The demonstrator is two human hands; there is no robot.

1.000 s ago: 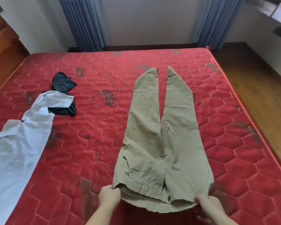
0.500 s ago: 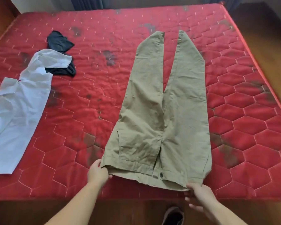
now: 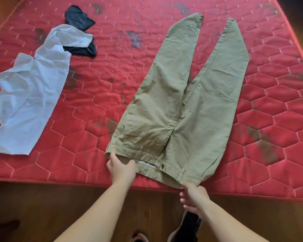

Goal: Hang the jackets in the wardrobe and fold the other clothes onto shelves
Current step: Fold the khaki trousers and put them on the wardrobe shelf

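Red quilted mattress (image 3: 94,165) carries the khaki trousers (image 3: 185,105) flat, legs pointing away from me, waistband at the near edge. My left hand (image 3: 121,169) and right hand (image 3: 193,194) each have a closed grip on a waistband corner.

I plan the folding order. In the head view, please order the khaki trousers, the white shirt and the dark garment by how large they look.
1. khaki trousers, largest.
2. white shirt, nearly as long; the left frame edge may cut it.
3. dark garment, smallest, crumpled, partly under the shirt.
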